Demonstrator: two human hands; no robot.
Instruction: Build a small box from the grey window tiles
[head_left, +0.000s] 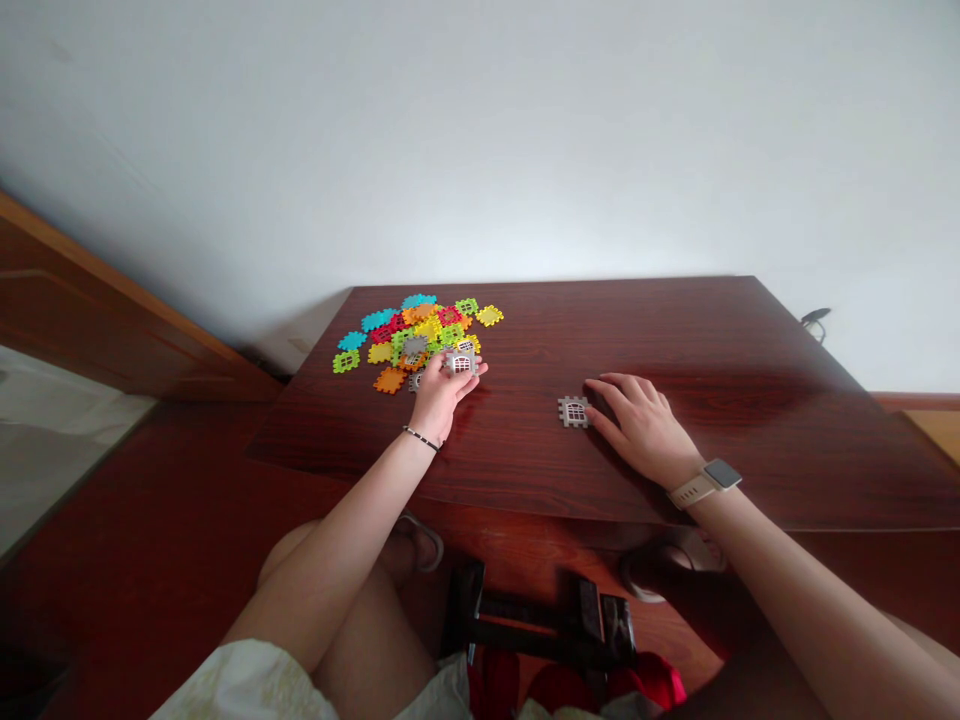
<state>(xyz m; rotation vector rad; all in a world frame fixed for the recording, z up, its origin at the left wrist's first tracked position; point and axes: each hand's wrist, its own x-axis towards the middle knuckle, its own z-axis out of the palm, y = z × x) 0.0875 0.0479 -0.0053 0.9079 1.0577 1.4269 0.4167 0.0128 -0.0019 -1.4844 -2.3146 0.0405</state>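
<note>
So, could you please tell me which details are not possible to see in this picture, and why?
All in the head view:
Gray window tile held up: its lower left part is hidden by the left hand.
Colorful tile pile: undermost pieces are covered by those on top.
Right hand: palm faces down, out of sight.
Smartwatch: display too small and dark to read.
Right forearm: cut off at lower right.

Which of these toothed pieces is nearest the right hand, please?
The grey window piece lying alone by the right hand; another grey one is in the left hand, and the pile sits farther left.
</note>
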